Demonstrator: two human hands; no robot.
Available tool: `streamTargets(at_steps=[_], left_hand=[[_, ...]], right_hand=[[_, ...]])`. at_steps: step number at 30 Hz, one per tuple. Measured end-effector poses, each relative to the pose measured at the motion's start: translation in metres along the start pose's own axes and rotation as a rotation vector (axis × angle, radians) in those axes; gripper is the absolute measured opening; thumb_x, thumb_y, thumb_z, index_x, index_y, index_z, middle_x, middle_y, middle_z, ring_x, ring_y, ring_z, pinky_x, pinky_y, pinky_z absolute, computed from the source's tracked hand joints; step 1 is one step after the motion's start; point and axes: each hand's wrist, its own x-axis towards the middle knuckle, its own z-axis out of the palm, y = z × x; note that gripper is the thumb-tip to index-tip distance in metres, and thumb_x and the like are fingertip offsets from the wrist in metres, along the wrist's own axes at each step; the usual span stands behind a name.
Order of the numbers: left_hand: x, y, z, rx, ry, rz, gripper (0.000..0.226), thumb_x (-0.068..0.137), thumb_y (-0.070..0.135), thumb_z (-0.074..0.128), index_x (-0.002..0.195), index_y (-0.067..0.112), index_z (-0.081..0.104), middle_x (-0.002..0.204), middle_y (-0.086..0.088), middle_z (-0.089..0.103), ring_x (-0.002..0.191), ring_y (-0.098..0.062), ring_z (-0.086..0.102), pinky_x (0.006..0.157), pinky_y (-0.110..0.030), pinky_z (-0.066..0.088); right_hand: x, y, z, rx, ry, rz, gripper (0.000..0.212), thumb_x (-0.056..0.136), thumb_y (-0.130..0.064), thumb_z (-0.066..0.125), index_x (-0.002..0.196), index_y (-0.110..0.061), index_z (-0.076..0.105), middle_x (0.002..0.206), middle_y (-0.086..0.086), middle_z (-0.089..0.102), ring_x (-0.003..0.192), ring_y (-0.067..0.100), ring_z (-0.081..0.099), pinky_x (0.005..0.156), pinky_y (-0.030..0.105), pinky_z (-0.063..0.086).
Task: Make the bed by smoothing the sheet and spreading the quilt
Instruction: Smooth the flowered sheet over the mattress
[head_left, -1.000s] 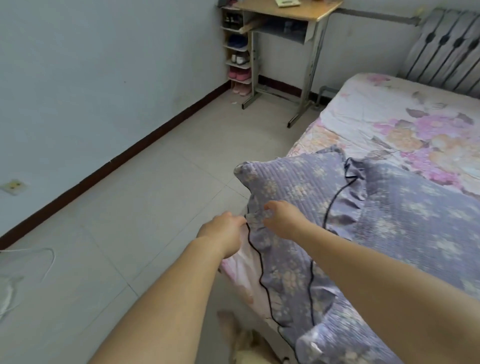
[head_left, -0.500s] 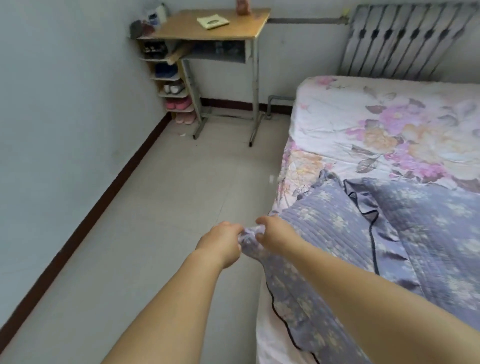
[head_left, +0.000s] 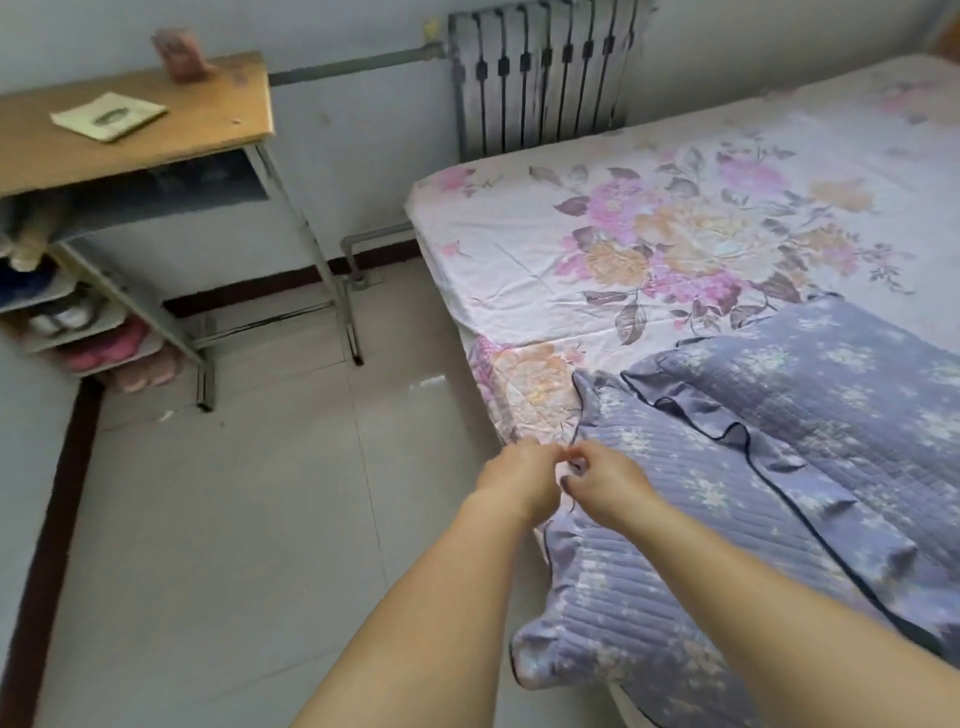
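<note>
A purple quilted quilt (head_left: 769, 467) with small pale flowers and a dark-piped ruffle lies folded over itself on the near part of the bed. Under it spreads a white sheet (head_left: 649, 228) printed with big pink and orange flowers, slightly creased. My left hand (head_left: 519, 480) and my right hand (head_left: 605, 480) meet at the bed's left side, fingers curled, both pinching the quilt's edge close together. Both forearms reach in from the bottom of the frame.
A wooden desk (head_left: 156, 130) on metal legs stands at the far left with a booklet (head_left: 109, 115) on top. A shoe rack (head_left: 78, 322) sits beside it. A dark radiator (head_left: 540, 78) hangs on the far wall. Pale tiled floor (head_left: 234, 519) runs along the bed.
My view has swung right and closer over the bed. Both hands have carried the quilt's edge forward along the bed's side, and more of the quilt now lies flat.
</note>
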Motion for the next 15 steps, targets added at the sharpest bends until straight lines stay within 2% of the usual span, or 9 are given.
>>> streamTargets(at_steps=[2,8,15], left_hand=[[0.010,-0.037,-0.015,0.018,-0.042,0.004,0.046,0.090,0.012,0.046,0.134,0.026,0.049,0.133,-0.010,0.046,0.123,-0.032,0.047,0.100,-0.042,0.043],[0.032,-0.124,-0.053,0.066,-0.105,-0.049,0.046,0.092,0.011,0.043,0.135,0.024,0.046,0.134,-0.009,0.044,0.127,-0.029,0.045,0.104,-0.041,0.040],[0.065,-0.158,-0.099,0.075,-0.128,-0.001,0.046,0.095,0.014,0.040,0.139,0.025,0.042,0.138,-0.006,0.041,0.128,-0.028,0.042,0.105,-0.039,0.039]], right_hand=[[0.015,-0.025,0.016,-0.003,-0.012,0.070,0.046,0.091,-0.026,0.056,0.135,-0.017,0.048,0.137,0.008,0.053,0.125,0.026,0.050,0.097,0.029,0.040],[0.050,-0.082,0.045,0.008,-0.043,0.122,0.047,0.092,-0.026,0.054,0.137,-0.016,0.046,0.139,0.005,0.052,0.127,0.022,0.048,0.098,0.025,0.038],[0.095,-0.111,0.041,0.021,-0.037,0.197,0.044,0.091,-0.025,0.053,0.134,-0.017,0.048,0.137,0.007,0.052,0.123,0.025,0.051,0.097,0.028,0.041]])
